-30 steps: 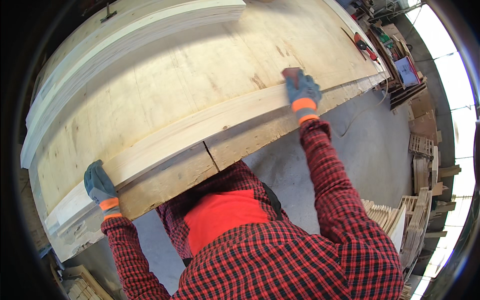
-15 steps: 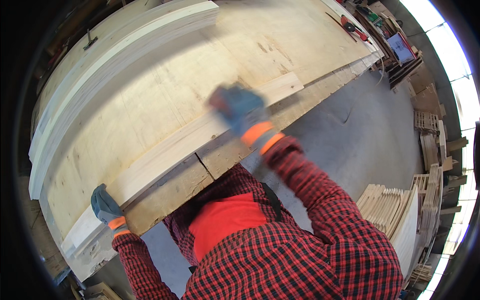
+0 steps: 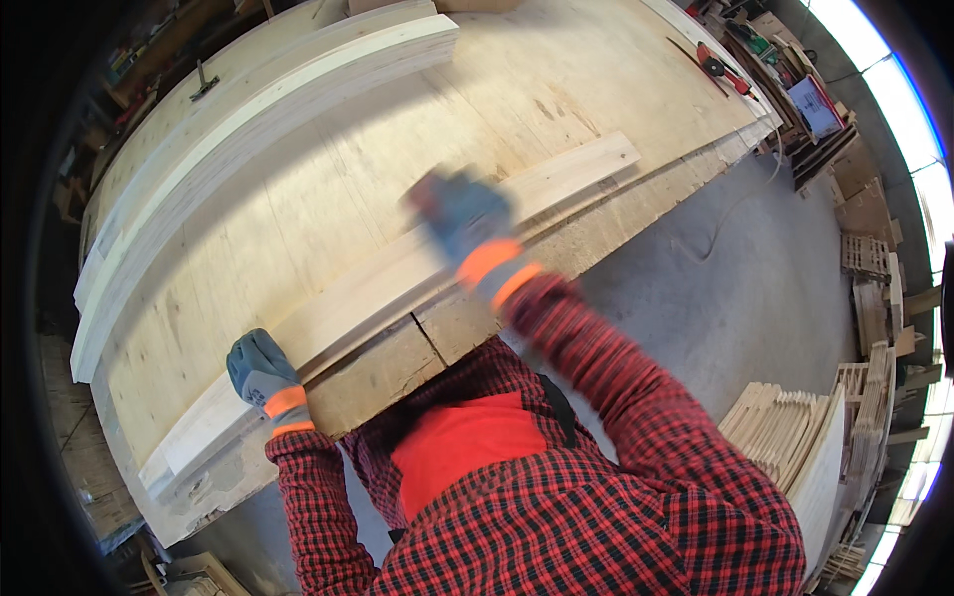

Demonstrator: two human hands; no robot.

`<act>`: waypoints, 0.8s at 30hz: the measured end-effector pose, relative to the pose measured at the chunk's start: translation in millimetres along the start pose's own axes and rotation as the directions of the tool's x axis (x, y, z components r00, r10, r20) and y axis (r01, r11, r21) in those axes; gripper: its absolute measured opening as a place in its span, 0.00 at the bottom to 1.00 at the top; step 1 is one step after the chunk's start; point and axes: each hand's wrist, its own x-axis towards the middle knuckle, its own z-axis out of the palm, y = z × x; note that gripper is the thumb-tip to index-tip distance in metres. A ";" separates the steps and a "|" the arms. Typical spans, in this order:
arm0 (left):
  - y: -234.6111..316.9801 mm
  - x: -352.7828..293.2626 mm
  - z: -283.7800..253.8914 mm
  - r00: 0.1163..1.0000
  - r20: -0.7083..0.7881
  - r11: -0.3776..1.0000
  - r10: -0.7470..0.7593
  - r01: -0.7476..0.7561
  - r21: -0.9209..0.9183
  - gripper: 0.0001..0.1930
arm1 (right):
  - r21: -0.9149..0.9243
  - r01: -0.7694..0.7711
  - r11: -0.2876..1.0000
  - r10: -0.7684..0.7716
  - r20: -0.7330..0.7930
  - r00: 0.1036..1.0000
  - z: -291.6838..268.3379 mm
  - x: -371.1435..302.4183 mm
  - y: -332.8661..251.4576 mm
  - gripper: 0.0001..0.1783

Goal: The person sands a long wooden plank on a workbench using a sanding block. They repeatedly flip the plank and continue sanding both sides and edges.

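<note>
A long pale wooden board [image 3: 348, 308] lies along the near edge of a plywood-topped workbench [image 3: 298, 219]. My left hand [image 3: 260, 370], in a grey-blue glove with an orange cuff, is closed over the board toward its left end, fingers together. Smeared by motion, my gloved right hand [image 3: 467, 223] is over the middle of the same board. At its fingertips shows a small reddish-brown pad [image 3: 425, 194], too blurred to name surely. The glove hides the board's surface beneath it.
Stacked pale boards [image 3: 268, 104] stand along the bench's far left side. A dark clamp-like tool [image 3: 204, 84] lies beyond them. At the far right corner rests a red power tool [image 3: 723, 70] with a cord. Slatted wooden pieces [image 3: 775, 427] are stacked on the floor at right.
My left hand has slid right along the board. The blurred right hand has shifted a little left relative to the board. The whole view has moved slightly.
</note>
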 end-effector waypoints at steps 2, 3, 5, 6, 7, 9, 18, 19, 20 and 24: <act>-2.1 3.3 -2.3 0.998 0.043 0.999 0.042 -0.042 -0.001 0.12 | 0.144 0.159 0.977 -0.165 0.033 0.986 19.1 -39.6 -88.0 0.20; -7.7 5.8 -4.5 0.995 0.072 0.998 0.067 -0.067 -0.013 0.12 | 0.067 0.274 0.959 -0.268 -0.089 0.959 26.5 -50.1 -108.2 0.21; -27.1 8.3 -13.0 0.991 0.069 0.991 0.116 -0.111 -0.074 0.11 | 0.062 0.475 0.878 -0.462 -0.147 0.874 36.0 -40.3 -109.8 0.22; -41.8 10.2 -19.3 0.991 0.027 0.986 0.128 -0.124 -0.112 0.12 | 0.041 0.380 0.924 -0.382 0.090 0.920 34.8 -33.1 -91.0 0.19; -59.8 10.0 -28.0 0.991 -0.005 0.981 0.131 -0.131 -0.146 0.12 | 0.088 0.171 0.981 -0.188 0.245 0.951 31.3 -10.2 -57.0 0.16; -105.0 12.7 -50.1 0.998 0.002 0.997 0.058 -0.058 -0.048 0.12 | 0.065 0.201 0.977 -0.193 -0.109 0.975 11.3 8.0 34.8 0.14; -154.1 -11.7 -45.9 1.000 -0.018 1.000 0.003 -0.003 0.018 0.11 | 0.022 0.343 0.939 -0.336 -0.149 0.930 28.6 -12.2 -62.5 0.08; -151.3 -9.5 -46.9 1.000 -0.020 1.000 -0.003 0.003 0.010 0.11 | 0.047 0.384 0.922 -0.384 -0.007 0.923 47.4 -22.2 -112.3 0.12; -148.9 -8.0 -49.8 0.999 -0.036 1.000 -0.003 0.002 -0.012 0.11 | 0.050 0.452 0.890 -0.439 -0.165 0.883 63.3 -37.1 -155.9 0.22; -144.6 -4.2 -52.6 1.000 -0.026 1.000 -0.009 0.009 -0.013 0.11 | 0.174 0.636 0.752 -0.624 -0.127 0.771 89.6 -42.3 -208.7 0.31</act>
